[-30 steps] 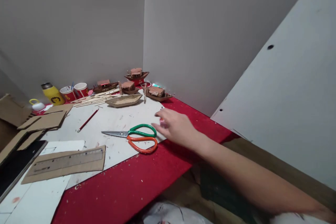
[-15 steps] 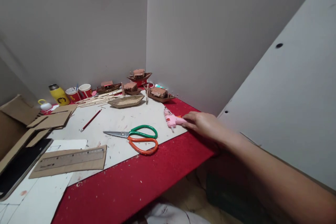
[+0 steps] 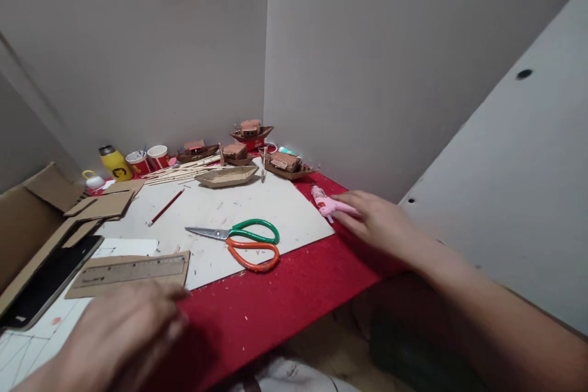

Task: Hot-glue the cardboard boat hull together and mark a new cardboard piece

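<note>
On the table's right side my right hand (image 3: 374, 220) is closed around the handle of a pink glue gun (image 3: 331, 206). Its nozzle points away, toward the cardboard boats, and a stub of glue stick shows at its rear. My left hand (image 3: 122, 324), slightly blurred, hovers at the lower left near the red table edge. Its fingers are loosely bent and apart, with nothing seen in them. Just beyond it a clear ruler (image 3: 131, 271) lies on a cardboard strip (image 3: 182, 260). Between my hands rest scissors (image 3: 234, 236) with one green and one orange handle.
A plain cardboard hull (image 3: 227, 177) and several brown model boats (image 3: 285, 162) stand toward the corner. Thin sticks (image 3: 184, 170), a pencil (image 3: 166, 207), paper cups (image 3: 158, 158) and a yellow bottle (image 3: 114, 164) lie or stand leftward. Cardboard pieces (image 3: 103, 203) and a dark tablet (image 3: 50, 282) are far left.
My left hand has come into view at the lower left. The glue gun has shifted right with my right hand, off the white sheet onto the red surface. The view has turned slightly left.
</note>
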Tool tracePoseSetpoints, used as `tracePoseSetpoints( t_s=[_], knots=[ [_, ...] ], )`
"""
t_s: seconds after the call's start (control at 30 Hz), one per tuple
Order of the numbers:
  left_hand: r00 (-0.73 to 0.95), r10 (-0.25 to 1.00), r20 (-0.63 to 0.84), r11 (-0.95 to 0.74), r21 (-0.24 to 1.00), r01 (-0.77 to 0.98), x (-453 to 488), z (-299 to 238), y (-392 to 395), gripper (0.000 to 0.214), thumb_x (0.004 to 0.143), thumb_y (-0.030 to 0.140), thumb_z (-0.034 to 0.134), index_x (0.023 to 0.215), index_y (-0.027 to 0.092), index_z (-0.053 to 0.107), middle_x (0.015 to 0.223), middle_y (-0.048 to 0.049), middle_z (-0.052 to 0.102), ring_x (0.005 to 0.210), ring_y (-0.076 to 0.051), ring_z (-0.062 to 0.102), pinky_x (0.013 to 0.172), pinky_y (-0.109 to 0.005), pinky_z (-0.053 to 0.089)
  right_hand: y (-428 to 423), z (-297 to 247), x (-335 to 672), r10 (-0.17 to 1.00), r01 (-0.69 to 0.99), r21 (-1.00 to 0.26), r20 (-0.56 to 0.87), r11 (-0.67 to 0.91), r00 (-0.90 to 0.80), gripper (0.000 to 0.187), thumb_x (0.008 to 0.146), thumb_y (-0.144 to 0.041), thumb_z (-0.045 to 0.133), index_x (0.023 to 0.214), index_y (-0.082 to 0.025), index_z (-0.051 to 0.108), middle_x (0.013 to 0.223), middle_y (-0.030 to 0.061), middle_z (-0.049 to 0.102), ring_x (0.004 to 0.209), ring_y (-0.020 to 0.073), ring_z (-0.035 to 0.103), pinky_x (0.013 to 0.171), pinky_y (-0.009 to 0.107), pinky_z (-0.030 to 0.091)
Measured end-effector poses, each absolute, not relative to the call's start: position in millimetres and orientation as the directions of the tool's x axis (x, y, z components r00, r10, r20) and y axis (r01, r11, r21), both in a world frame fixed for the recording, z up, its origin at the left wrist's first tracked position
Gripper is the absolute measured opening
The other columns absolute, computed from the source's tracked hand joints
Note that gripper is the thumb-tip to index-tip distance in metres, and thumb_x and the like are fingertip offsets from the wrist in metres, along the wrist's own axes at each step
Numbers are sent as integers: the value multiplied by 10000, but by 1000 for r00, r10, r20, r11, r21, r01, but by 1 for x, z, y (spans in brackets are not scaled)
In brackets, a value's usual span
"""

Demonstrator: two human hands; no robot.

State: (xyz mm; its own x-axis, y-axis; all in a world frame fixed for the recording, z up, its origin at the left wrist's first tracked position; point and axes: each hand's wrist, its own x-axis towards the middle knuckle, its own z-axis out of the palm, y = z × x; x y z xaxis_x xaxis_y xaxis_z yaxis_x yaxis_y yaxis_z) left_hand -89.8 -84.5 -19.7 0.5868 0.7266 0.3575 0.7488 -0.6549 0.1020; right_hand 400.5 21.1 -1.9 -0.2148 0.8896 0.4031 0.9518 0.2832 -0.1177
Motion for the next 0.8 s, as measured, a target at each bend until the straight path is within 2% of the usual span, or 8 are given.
tracePoseSetpoints(
  t_s=[0.07,0.13,0.2,0.27,0.33,0.47,0.6,0.8],
  knots=[
    [559,740,375,-622,64,780,-72,14,-54,257,916,363,508,1123,290,642,1150,-29,701,1014,-209,673,859,-289,533,9,5,368,826,861,-204,448,467,-342,341,946,-354,459,1159,-167,648,1172,129,672,1064,250,635,914,381,505],
    [489,780,390,-530,-4,848,-68,30,-30,405,855,495,553,1182,268,627,1217,-60,683,1006,-240,690,791,-285,563,0,12,330,766,739,-262,404,620,-500,305,944,-308,487,1177,-172,629,1164,121,670,1049,221,633,927,368,504],
    [443,824,354,-461,-36,887,-75,30,-14,498,849,542,522,1232,238,616,1280,-99,651,1079,-289,668,834,-348,569,-1,16,295,711,674,-239,339,699,-616,368,925,-337,543,1242,-155,583,1175,140,650,1056,244,615,919,393,499],
    [417,862,286,-430,-20,903,-87,22,-6,526,845,542,536,1251,217,612,1284,-109,650,1118,-311,649,892,-398,549,4,16,267,695,676,-173,268,716,-668,468,903,-396,583,1278,-119,543,1173,169,630,1062,281,594,896,429,496],
    [405,881,245,-427,40,903,-96,13,-5,514,841,517,566,1257,220,611,1256,-91,672,1087,-306,667,872,-393,560,12,13,247,696,697,-96,244,711,-676,544,887,-424,596,1308,-93,504,1140,189,623,1025,306,590,845,454,505],
    [376,894,244,-418,148,896,-101,-2,-12,460,843,500,573,1216,239,639,1220,-66,694,1069,-289,678,877,-371,566,25,3,228,725,733,-71,238,677,-647,491,883,-426,565,1265,-120,524,1065,165,621,963,303,586,746,430,528],
    [389,854,345,-433,56,900,-102,-23,-12,441,876,463,521,1234,232,630,1274,-84,662,1168,-295,623,954,-420,533,29,-2,224,740,749,-88,263,657,-619,437,882,-404,511,1228,-139,546,1066,152,607,958,299,577,708,410,532],
    [456,783,424,-500,-9,866,-103,-39,-5,404,885,423,531,1232,232,609,1223,-77,688,1122,-270,649,942,-418,548,32,-3,231,762,766,-109,260,634,-593,443,824,-387,522,1195,-153,580,1017,138,628,898,286,591,690,395,519]
  ],
)
